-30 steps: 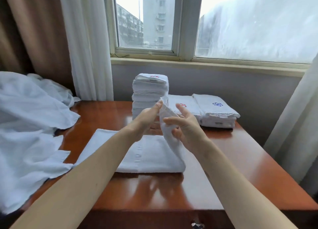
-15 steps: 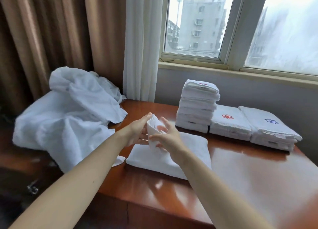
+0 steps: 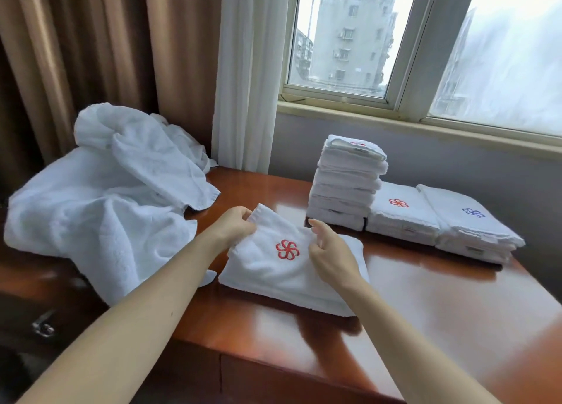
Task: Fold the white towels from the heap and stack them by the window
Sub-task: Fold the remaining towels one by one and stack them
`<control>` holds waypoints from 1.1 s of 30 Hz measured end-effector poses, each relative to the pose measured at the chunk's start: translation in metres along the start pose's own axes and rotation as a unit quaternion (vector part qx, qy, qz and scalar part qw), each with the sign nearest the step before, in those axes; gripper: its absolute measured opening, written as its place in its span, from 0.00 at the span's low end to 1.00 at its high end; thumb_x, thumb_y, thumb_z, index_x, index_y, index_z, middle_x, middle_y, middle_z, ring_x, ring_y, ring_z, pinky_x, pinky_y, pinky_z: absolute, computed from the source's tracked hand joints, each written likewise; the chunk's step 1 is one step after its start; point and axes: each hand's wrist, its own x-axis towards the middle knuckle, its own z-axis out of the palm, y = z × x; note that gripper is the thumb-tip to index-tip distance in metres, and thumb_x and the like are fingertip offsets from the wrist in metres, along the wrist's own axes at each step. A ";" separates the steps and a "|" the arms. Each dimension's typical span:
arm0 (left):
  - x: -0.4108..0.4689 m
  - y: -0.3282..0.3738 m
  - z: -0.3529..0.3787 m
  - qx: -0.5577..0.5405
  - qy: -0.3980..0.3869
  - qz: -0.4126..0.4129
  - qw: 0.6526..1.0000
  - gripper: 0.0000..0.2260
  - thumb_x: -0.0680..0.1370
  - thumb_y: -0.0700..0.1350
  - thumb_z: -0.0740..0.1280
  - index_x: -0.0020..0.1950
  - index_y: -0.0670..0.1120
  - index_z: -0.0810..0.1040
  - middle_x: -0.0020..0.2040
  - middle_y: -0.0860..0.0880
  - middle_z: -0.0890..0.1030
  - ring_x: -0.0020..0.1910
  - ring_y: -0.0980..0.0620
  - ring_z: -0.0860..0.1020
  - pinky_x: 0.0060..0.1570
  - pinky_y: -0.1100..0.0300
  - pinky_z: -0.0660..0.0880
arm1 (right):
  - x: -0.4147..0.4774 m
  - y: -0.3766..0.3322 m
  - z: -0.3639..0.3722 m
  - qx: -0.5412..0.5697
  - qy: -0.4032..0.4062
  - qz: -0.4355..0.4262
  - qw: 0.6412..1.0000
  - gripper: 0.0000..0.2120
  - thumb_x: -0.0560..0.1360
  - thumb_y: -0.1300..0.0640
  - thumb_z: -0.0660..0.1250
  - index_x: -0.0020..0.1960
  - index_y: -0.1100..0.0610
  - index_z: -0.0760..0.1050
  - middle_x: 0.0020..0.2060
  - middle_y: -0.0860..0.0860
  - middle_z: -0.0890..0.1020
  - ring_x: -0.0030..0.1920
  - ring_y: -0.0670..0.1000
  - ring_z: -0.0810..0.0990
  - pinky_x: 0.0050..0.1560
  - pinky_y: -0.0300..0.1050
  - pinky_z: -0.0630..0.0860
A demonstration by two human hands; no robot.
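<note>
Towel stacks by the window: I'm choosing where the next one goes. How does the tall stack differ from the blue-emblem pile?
The tall stack is many towels high; the blue-emblem pile only a few. The tall stack stands leftmost, the blue-emblem pile rightmost. The tall stack's top shows red stitching, the blue-emblem pile's blue. Both are folded white towels on the table.
</note>
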 end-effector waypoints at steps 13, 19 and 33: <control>-0.009 0.009 0.053 0.380 0.039 0.255 0.888 0.18 0.84 0.50 0.53 0.73 0.56 0.69 0.72 0.54 0.71 0.73 0.50 0.66 0.73 0.49 0.60 | 0.007 0.043 0.000 -0.290 -0.078 -0.013 0.954 0.29 0.83 0.41 0.46 0.79 0.54 0.53 0.79 0.53 0.55 0.79 0.52 0.49 0.77 0.55 0.42; 0.009 -0.013 0.059 0.422 -0.041 0.205 0.882 0.23 0.83 0.58 0.45 0.78 0.58 0.59 0.77 0.53 0.64 0.77 0.49 0.59 0.76 0.43 0.50 | 0.006 0.068 -0.001 -0.267 -0.061 -0.004 0.962 0.33 0.80 0.34 0.43 0.81 0.48 0.49 0.80 0.51 0.48 0.80 0.50 0.42 0.78 0.54 0.42; -0.021 0.004 0.062 0.500 -0.069 0.125 0.854 0.28 0.78 0.68 0.39 0.78 0.66 0.42 0.73 0.44 0.68 0.66 0.40 0.70 0.62 0.44 0.64 | 0.006 0.082 -0.030 -0.193 -0.014 -0.074 0.978 0.24 0.83 0.42 0.52 0.78 0.46 0.62 0.79 0.46 0.58 0.79 0.43 0.49 0.76 0.43 0.51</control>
